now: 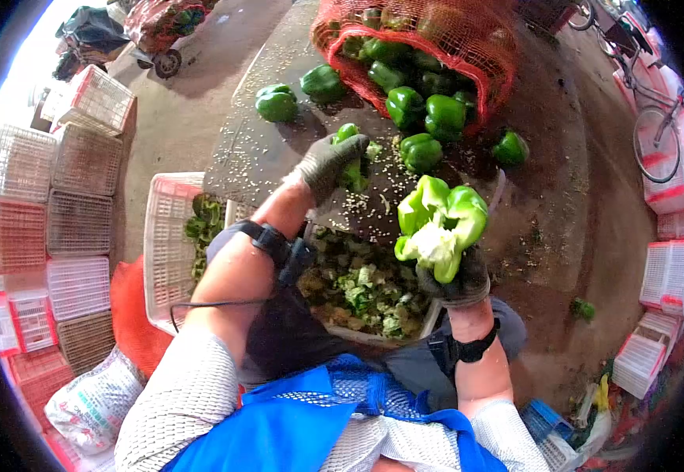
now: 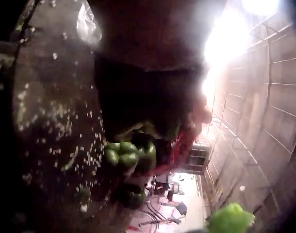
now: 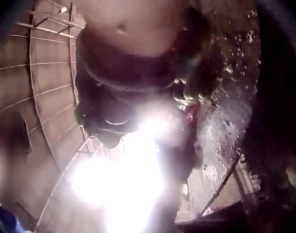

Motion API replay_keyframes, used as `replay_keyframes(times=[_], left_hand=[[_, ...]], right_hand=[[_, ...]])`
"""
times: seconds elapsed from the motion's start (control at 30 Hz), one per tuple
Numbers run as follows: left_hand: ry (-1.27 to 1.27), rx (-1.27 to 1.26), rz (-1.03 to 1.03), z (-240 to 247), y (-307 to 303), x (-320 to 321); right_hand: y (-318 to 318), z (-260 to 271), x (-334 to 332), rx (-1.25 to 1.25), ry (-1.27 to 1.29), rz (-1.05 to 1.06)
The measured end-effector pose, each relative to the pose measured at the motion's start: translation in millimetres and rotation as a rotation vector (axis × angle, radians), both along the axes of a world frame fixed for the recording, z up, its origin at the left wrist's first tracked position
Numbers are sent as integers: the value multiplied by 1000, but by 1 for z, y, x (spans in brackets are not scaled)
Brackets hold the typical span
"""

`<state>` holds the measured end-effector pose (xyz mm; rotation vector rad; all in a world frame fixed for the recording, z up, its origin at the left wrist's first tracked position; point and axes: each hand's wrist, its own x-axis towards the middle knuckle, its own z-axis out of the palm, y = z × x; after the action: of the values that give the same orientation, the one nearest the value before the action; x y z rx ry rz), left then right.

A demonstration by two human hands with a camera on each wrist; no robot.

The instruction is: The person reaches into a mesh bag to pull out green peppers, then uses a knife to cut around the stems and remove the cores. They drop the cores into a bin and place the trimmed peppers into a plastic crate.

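In the head view my gloved left hand (image 1: pixel 322 169) grips a green pepper piece (image 1: pixel 351 175) just over the table. My gloved right hand (image 1: pixel 462 285) holds up a torn-open green bell pepper (image 1: pixel 468 214), its pale core (image 1: pixel 435 242) facing up. Whole bell peppers (image 1: pixel 277 103) lie around the left hand, and more spill from a red mesh sack (image 1: pixel 490 94) beyond it. Below the hands, between the knees, a crate holds pepper scraps (image 1: pixel 373 295). Both wrist views are dark with glare; a bit of green pepper (image 2: pixel 230 219) shows at the lower right of the left one.
Pale seeds dot the dark table (image 1: pixel 547 197). A white crate (image 1: pixel 170 236) with green pieces stands at the table's left. Stacked crates (image 1: pixel 82 161) line the left side, more (image 1: pixel 657 271) the right. A bicycle (image 1: pixel 658 141) stands far right, and a pepper piece (image 1: pixel 583 308) lies lower right.
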<state>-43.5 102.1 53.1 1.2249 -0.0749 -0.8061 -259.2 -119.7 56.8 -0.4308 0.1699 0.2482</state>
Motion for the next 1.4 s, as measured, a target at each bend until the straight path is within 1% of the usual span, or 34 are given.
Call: replay_keyframes(times=[0.03, 0.1, 0.13, 0.17, 0.2, 0.23, 0.27, 0.3, 0.33, 0.37, 0.43, 0.47, 0.53, 0.57, 0.6, 0.67, 0.7, 0.73, 0.77, 0.83, 0.9, 0.97, 1.0, 1.03, 1.07, 1.1, 1.13, 1.17, 1.2, 1.27, 1.3, 1.33, 1.37, 1.4], left_hand=[[-31, 140, -39, -3, 0, 10], [-223, 399, -27, -10, -10, 19], [-328, 564, -5, -13, -6, 20], [-614, 595, 122, -2, -9, 14], [-900, 671, 272, 10, -12, 7], [-1045, 513, 250, 53, -17, -12], [-839, 358, 149, 76, -21, -32], [-1227, 198, -24, 77, -19, -36], [-1295, 216, -214, 100, -29, -54], [-1307, 245, -372, 99, -37, -64], [-1346, 411, -396, 82, -52, -83], [-1320, 476, -413, 74, -54, -89], [-1307, 603, -446, 64, -57, -88], [-1377, 595, -435, 54, -55, -86], [-1316, 657, -513, 52, -53, -85], [-1191, 729, -623, 54, -52, -83], [-1125, 738, -654, 54, -51, -79], [-1105, 674, -653, 45, -45, -74], [-1071, 612, -660, 39, -41, -67], [-959, 603, -715, 54, -41, -66], [-920, 725, -853, 41, -46, -66], [-967, 819, -872, 35, -50, -83], [-939, 708, -758, 32, -45, -91], [-978, 697, -760, 21, -43, -94], [-948, 662, -735, 8, -40, -99], [-824, 561, -661, -18, -35, -102], [-645, 409, -553, -55, -32, -107], [-528, 307, -487, -85, -27, -111], [-564, 308, -504, -78, -28, -111], [-503, 237, -508, -94, -23, -111], [-471, 203, -509, -94, -23, -111], [-494, 186, -520, -93, -19, -110], [-244, 190, -537, -70, -21, -107], [2, 209, -522, -47, -22, -105]], right_hand=[[-4, -3, -3, 129, 14, -11], [-11, -5, -7, 389, 48, -30], [-10, -6, -10, 423, 40, -58], [-12, -7, -8, 449, 40, -61], [-15, -8, -4, 401, 40, -58], [-16, -11, 2, 347, 40, -51], [-17, -11, 5, 283, 42, -53], [-15, -7, 10, 211, 44, -75], [-10, 1, 16, 110, 54, -109], [-5, 7, 22, 24, 69, -139], [8, 13, 26, 66, 85, -144], [8, 10, 28, 197, 32, -81], [10, 3, 26, -268, 54, -167], [11, -1, 27, -502, 49, -228], [11, -6, 31, -738, 41, -301], [19, -9, 37, -1005, -108, -430], [24, 0, 37, -1224, -111, -432], [28, 1, 33, -1317, -119, -425], [31, 1, 31, -1324, -103, -362], [37, -2, 23, -1298, -25, -203], [37, -3, 20, -1264, 20, -105], [37, -5, 18, -1247, 35, -62], [36, -5, 17, -1242, 34, -50], [36, -6, 17, -1238, 39, -40], [36, -8, 16, -1231, 41, -28], [35, -9, 17, -1229, 41, -22], [33, -12, 16, -1232, 36, -13], [32, -16, 16, -1282, -53, -84], [31, -14, 17, -1273, -37, -58], [27, 15, 22, -1116, -156, -111], [24, 27, 25, -1033, -204, -126], [19, 21, 26, -1033, -269, -29], [18, 26, 28, -1017, -274, 28], [11, 19, 30, -1184, -334, 114]])
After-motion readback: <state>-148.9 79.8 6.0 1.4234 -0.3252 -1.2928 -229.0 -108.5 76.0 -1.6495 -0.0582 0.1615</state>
